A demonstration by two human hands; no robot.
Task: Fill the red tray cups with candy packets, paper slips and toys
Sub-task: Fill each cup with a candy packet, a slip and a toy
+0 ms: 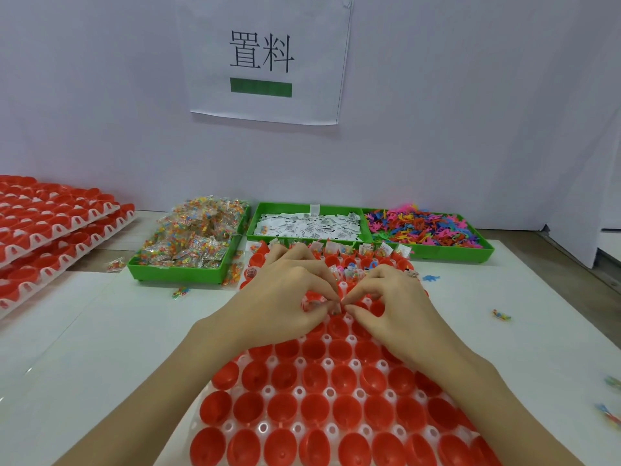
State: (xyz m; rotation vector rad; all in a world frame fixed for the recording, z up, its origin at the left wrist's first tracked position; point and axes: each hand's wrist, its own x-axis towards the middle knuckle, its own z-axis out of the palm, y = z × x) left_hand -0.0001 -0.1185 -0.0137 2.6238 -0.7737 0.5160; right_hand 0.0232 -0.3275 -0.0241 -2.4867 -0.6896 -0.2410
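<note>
So my left hand (285, 290) and right hand (389, 297) both pinch a candy packet (331, 306) over the red tray cups (336, 412); far cups are filled, near ones bare. Green bins hold candy packets (191, 237), paper slips (309, 227) and toys (423, 227).

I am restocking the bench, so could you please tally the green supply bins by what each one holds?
Candy packet bin: 1
Paper slip bin: 1
Toy bin: 1
Total: 3 green bins
</note>
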